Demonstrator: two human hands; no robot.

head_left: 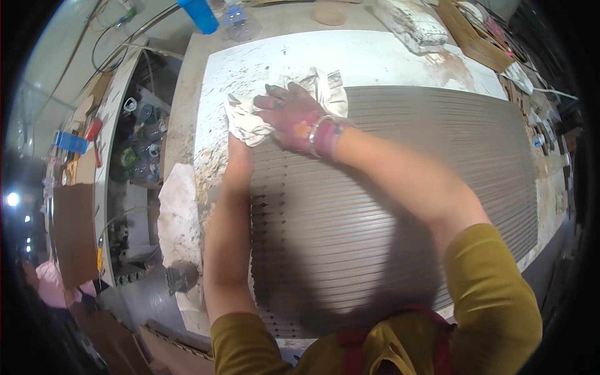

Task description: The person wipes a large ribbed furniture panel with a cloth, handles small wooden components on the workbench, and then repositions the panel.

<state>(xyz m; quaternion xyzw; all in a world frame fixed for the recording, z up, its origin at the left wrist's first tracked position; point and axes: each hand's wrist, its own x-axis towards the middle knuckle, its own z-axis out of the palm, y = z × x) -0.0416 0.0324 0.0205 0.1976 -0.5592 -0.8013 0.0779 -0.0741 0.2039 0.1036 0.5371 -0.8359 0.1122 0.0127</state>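
A large grey-brown panel [356, 206] with close parallel grooves lies on the table in front of me. At its far left corner is a crumpled white cloth [244, 122]. My right hand [294, 119], in a stained pinkish-purple glove, rests on the cloth with its fingers spread. A bracelet circles that wrist. My left hand [240, 142] reaches up along the panel's left edge. Only its wrist end shows; the cloth hides its fingers, so their grip cannot be made out. Short dark slots run down the panel near my left forearm.
Under the panel is a stained white board [275, 59]. At the back stand a blue cup [200, 15], a clear bottle [240, 24], a dirty white bundle [412, 25] and a wooden box [475, 37]. A paint-spotted white sheet [178, 225] hangs at the left, beside shelves [119, 162].
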